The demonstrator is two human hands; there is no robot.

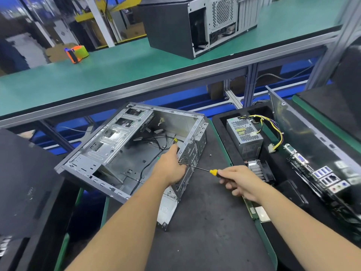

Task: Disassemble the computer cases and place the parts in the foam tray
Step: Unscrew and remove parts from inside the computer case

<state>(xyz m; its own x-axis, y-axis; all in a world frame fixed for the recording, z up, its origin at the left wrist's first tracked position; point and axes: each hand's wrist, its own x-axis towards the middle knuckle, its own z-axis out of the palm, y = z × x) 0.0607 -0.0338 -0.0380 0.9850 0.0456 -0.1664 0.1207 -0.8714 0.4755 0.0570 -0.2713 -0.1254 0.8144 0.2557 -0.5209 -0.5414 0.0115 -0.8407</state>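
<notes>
right hand (pixel 237 181) grips screwdriver (pixel 207 170), tip at case's rear panel | left hand (pixel 172 166) holds rear edge of opened computer case (pixel 125 153) on tabletop (pixel 205 222) | foam tray (pixel 230 145) right, holding power supply (pixel 245 136), motherboard (pixel 322 175)

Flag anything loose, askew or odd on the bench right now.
One loose screw lies on the dark mat, right of the open computer case, outside the foam tray. The case sits skewed to the bench edge while the left hand steadies it. Nothing looks spilled or damaged.
</notes>
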